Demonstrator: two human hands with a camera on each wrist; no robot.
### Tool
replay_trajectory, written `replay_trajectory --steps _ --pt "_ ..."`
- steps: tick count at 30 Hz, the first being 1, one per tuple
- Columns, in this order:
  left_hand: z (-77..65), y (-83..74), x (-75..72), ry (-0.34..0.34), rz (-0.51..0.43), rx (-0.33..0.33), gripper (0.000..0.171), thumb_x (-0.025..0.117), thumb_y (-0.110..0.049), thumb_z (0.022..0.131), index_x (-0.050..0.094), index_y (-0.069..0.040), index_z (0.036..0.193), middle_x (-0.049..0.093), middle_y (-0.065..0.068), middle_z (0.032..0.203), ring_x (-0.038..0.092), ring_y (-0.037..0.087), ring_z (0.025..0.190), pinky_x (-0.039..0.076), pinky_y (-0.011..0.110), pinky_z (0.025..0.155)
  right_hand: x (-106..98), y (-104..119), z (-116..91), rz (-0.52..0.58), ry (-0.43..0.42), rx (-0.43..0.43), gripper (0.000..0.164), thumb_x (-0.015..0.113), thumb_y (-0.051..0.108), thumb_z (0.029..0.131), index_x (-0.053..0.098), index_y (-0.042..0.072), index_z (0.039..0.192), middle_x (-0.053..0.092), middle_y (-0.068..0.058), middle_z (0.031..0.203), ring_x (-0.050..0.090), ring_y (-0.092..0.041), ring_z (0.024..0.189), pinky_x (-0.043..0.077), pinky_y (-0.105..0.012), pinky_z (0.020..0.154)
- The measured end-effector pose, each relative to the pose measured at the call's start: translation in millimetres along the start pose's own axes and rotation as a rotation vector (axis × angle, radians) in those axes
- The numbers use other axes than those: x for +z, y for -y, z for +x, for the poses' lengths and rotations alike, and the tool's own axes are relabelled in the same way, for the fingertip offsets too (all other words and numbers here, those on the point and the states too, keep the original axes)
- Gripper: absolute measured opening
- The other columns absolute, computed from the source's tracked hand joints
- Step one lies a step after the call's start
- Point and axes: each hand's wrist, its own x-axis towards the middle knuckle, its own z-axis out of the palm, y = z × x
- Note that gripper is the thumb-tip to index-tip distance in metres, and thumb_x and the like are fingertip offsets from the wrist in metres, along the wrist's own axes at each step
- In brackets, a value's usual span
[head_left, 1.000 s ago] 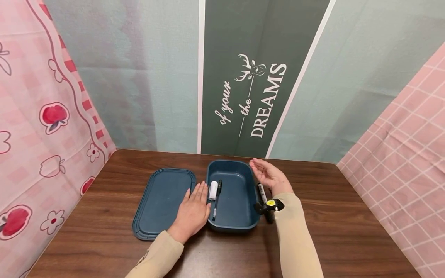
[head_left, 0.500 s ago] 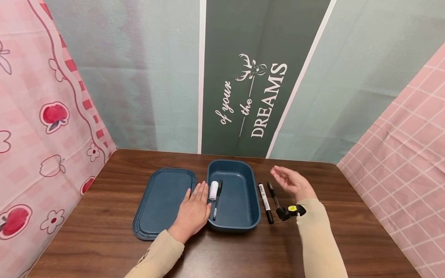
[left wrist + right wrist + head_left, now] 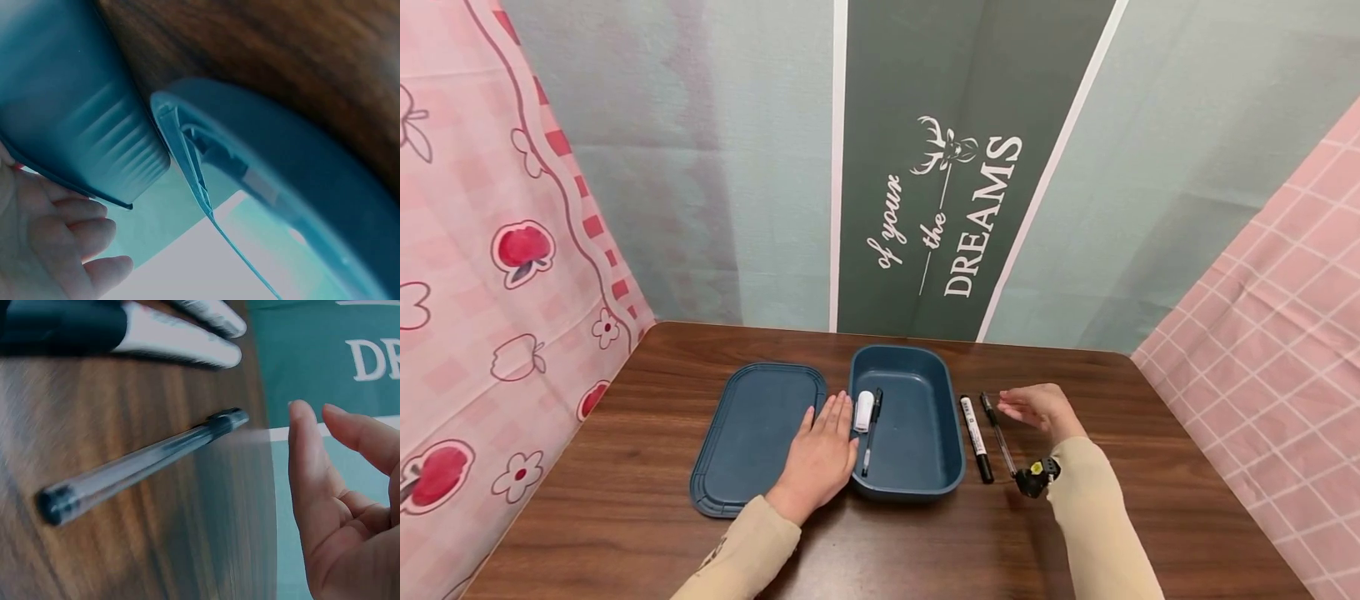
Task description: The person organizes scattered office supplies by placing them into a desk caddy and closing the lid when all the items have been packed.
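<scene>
My left hand (image 3: 822, 454) lies with straight fingers along the left rim of a dark blue open box (image 3: 917, 477); in the left wrist view its fingers (image 3: 94, 234) show at that rim. Inside the box, along the left wall, are a small white piece (image 3: 864, 410) and a black-capped clear pen (image 3: 872, 437). My right hand (image 3: 1037, 408) hovers right of the box, thumb and fingers apart with nothing between them. Just left of it a second clear pen (image 3: 150, 459) with a black cap lies on the table. Between that pen and the box lies a white marker (image 3: 974, 435) with a black cap.
A flat blue lid (image 3: 752, 433) lies left of the box on the brown wooden table (image 3: 910, 550). Behind the table hangs a green-grey curtain (image 3: 895, 300) with white lettering. Pink cloths (image 3: 1262, 333) close off both sides.
My right hand has moved right from beside the box's right rim, then lower toward the pen on the table, uncovering the marker and that pen. The left hand stays at the box.
</scene>
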Motion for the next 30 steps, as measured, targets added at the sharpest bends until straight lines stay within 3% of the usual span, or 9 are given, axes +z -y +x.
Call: replay_trajectory --steps 4,9,13,21,30 --pt "0.5 -0.9 -0.4 0.000 -0.011 0.001 0.054 0.049 -0.027 0.097 0.042 0.006 0.138 0.040 0.019 0.144 0.038 0.029 0.133 0.031 0.049 0.107 6 -6 3 -0.274 -0.048 -0.098 0.018 0.059 -0.006 0.086 0.064 -0.021 0.094 0.068 -0.012 0.073 0.067 -0.013 0.063 0.057 -0.028 0.063" --pt "0.6 -0.5 0.1 -0.001 -0.010 0.000 0.054 0.050 -0.027 0.096 0.042 0.006 0.138 0.040 0.019 0.144 0.038 0.029 0.133 0.031 0.049 0.107 15 -9 5 -0.701 -0.131 -0.184 0.013 0.064 -0.003 0.079 0.066 -0.009 0.068 0.065 -0.009 0.062 0.063 -0.014 0.056 0.056 -0.030 0.056" --pt "0.9 0.0 0.6 -0.003 -0.010 0.000 0.054 0.050 -0.027 0.096 0.043 0.006 0.138 0.040 0.019 0.144 0.038 0.029 0.133 0.031 0.049 0.106 25 -10 5 -0.921 -0.165 -0.208 0.020 0.066 0.004 0.078 0.062 -0.001 0.059 0.061 -0.006 0.055 0.056 -0.014 0.049 0.047 -0.028 0.050" --pt "1.0 -1.6 2.0 0.004 -0.010 0.002 0.054 0.049 -0.028 0.097 0.042 0.005 0.139 0.039 0.018 0.145 0.037 0.029 0.134 0.031 0.049 0.107 39 -17 2 -1.059 -0.246 -0.169 0.029 0.064 0.005 0.080 0.049 0.007 0.055 0.041 -0.002 0.052 0.042 -0.018 0.049 0.034 -0.029 0.043" --pt "0.1 0.6 0.3 -0.002 -0.011 0.003 0.055 0.049 -0.028 0.097 0.042 0.005 0.139 0.039 0.019 0.144 0.037 0.029 0.134 0.031 0.050 0.107 42 -17 8 -1.105 -0.200 -0.195 0.020 0.062 -0.002 0.080 0.056 0.001 0.062 0.049 -0.008 0.055 0.047 -0.021 0.049 0.037 -0.030 0.044"
